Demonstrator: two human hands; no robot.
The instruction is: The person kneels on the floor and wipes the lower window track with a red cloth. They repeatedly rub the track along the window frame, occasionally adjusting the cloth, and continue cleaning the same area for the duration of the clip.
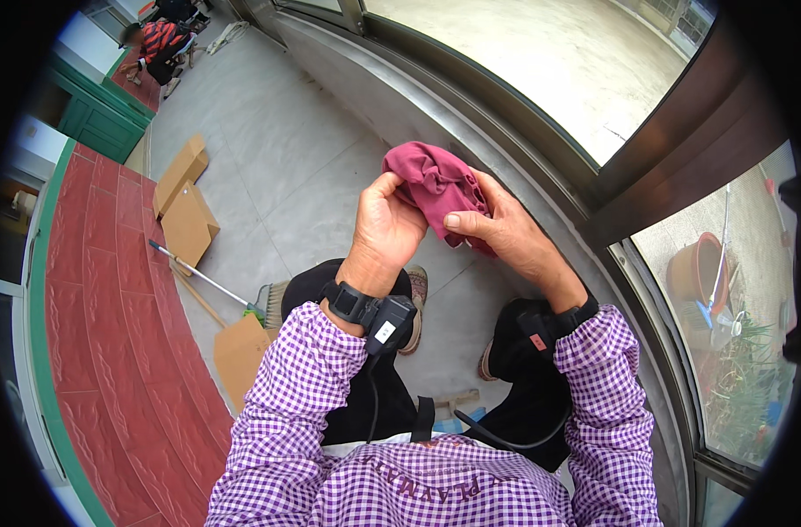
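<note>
A bunched, dark pink cloth (433, 172) is held up between my two hands, above the grey floor and in front of my knees. My left hand (388, 221) grips its left side, the thumb pressed on the fabric and the other fingers mostly hidden. On the right side, my right hand (505, 227) has its thumb laid across the front of the cloth, with the fingers behind it. The lower edge of the cloth hangs loose and looks ragged between the hands. Each wrist carries a black strapped device (388, 323).
Close on my right runs a low wall with a metal-framed sliding window (479, 85). To the left, flattened cardboard boxes (188, 224), a broom (276, 300) and a red tiled wall (104, 316) line the floor. A person (160, 53) sits at the far upper left.
</note>
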